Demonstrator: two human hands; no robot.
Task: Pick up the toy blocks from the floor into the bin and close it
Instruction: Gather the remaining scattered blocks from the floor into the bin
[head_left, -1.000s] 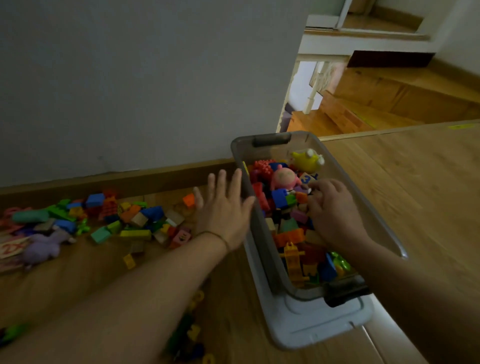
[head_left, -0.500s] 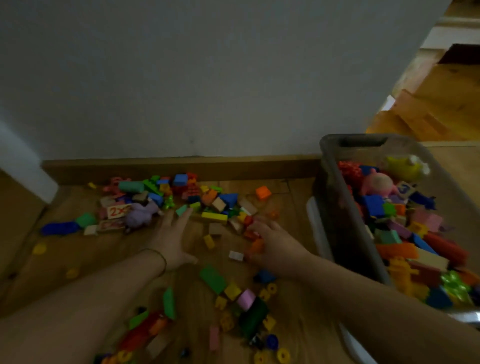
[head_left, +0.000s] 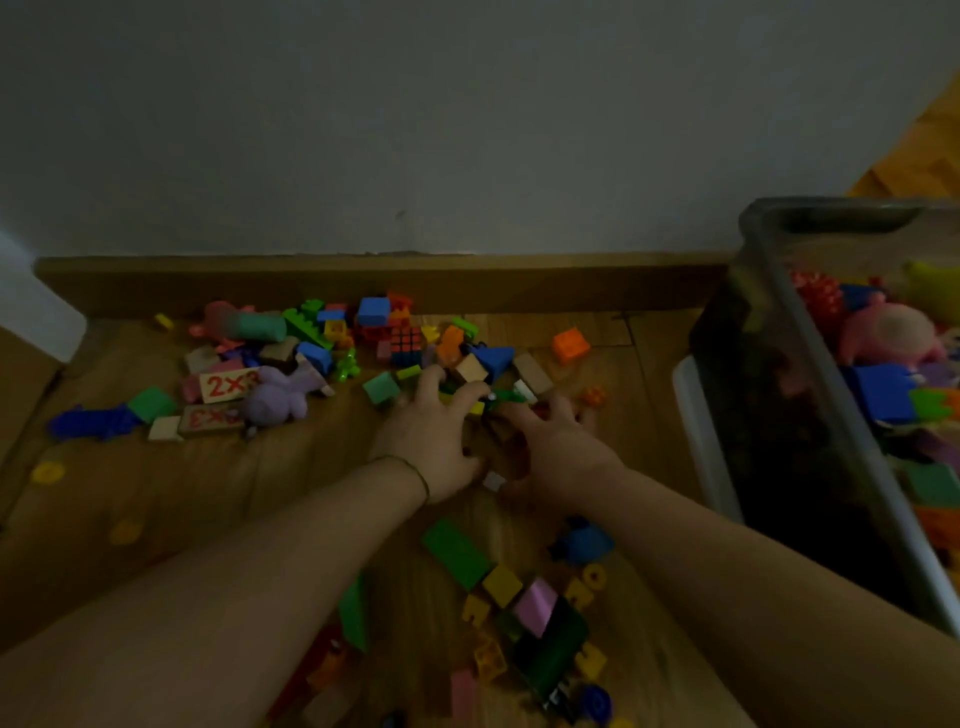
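Observation:
Colourful toy blocks (head_left: 374, 332) lie scattered on the wooden floor along the skirting board, and more blocks (head_left: 519, 597) lie near me between my forearms. My left hand (head_left: 431, 434) and my right hand (head_left: 558, 449) are side by side on the floor at the pile's near edge. Their fingers curl over small yellow, green and wooden blocks gathered between them. The grey see-through bin (head_left: 769, 415) stands to the right, open and holding several blocks and a pink toy (head_left: 888, 332). It sits on a white lid (head_left: 693, 415).
A purple toy figure (head_left: 275, 397) and "2x3" number tiles (head_left: 228, 384) lie left of my hands. An orange block (head_left: 570, 344) sits alone near the bin. The grey wall and wooden skirting (head_left: 363, 280) close off the far side.
My right hand left the bin and came down onto the floor blocks. My left hand moved right to meet it, and both now curl over the same cluster. The view swung left.

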